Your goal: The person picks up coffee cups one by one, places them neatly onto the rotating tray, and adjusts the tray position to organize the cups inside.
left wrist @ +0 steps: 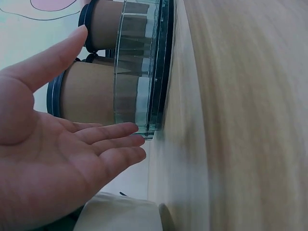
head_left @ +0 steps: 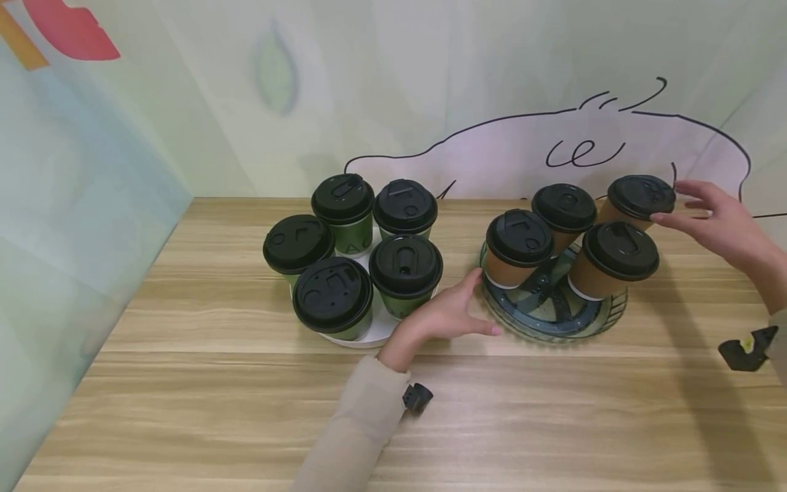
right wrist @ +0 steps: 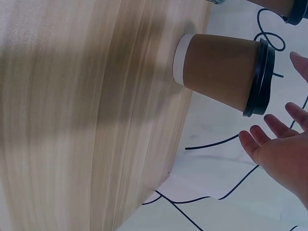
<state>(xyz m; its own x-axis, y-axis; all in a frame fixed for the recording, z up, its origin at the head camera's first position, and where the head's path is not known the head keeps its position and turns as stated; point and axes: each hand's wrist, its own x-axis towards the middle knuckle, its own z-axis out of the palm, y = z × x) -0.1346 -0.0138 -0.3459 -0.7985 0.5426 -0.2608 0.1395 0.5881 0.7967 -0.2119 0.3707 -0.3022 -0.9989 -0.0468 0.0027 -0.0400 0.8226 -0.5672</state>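
My right hand (head_left: pixel 719 222) reaches around the lid of a brown paper cup (right wrist: pixel 221 70), its fingers spread. That cup stands upright on the table behind the glass tray; in the right wrist view the fingertips look just apart from its black lid. My left hand (head_left: pixel 451 311) is held between the two cup groups, thumb and fingers apart, beside the left rim of the greenish glass tray (head_left: pixel 617 311). Nothing is in its palm in the left wrist view. On the tray are 3 brown cups with black lids, including a front-left cup (head_left: pixel 513 270) and a front-right cup (head_left: pixel 605 273).
Left of my left hand, several green cups (head_left: pixel 402 304) with black lids stand on a white round plate (head_left: pixel 369 339). The wooden table (head_left: pixel 522 417) meets a wall (head_left: pixel 381 89) with line drawings at the back. A wrist camera (head_left: pixel 418 398) sits at the left cuff.
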